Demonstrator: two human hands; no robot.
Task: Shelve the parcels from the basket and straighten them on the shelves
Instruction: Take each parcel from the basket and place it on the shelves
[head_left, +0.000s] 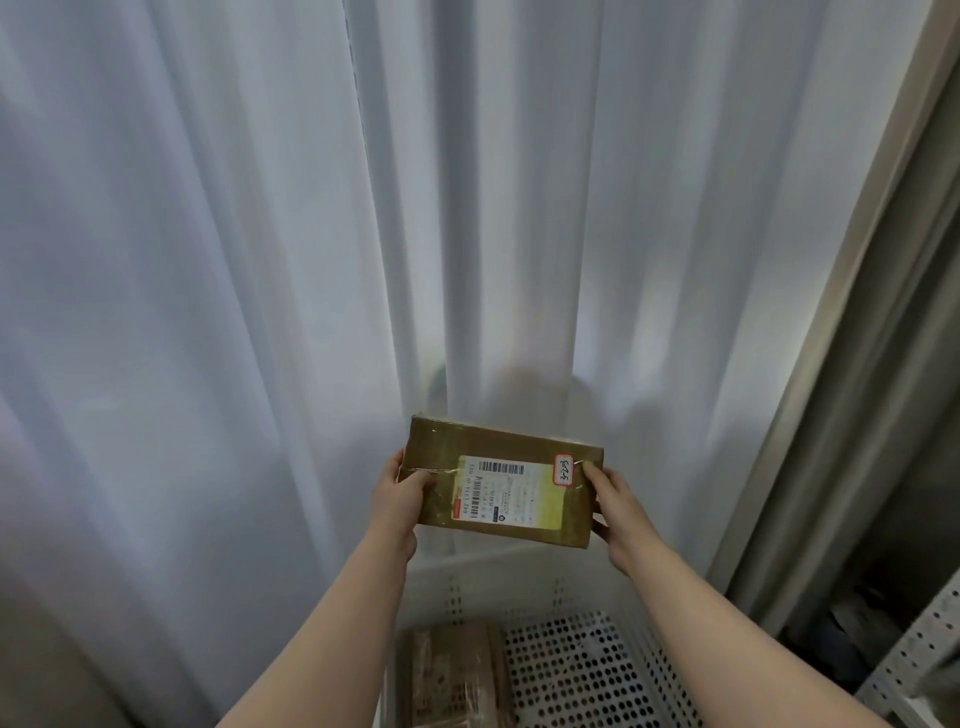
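Note:
A brown taped cardboard parcel (498, 447) with a white shipping label and a small red-bordered sticker is held up in front of the curtain, above the basket. My left hand (402, 493) grips its left end, thumb on the front face. My right hand (610, 501) grips its right end, thumb beside the sticker. Below stands a white perforated basket (576, 670), and another brown taped parcel (457, 675) lies in its left part.
A white sheer curtain (260, 260) fills most of the view behind the parcel. A grey-beige wall edge or post (852, 389) runs down the right side. At the lower right a perforated metal shelf upright (914, 660) shows, with a dark recess behind it.

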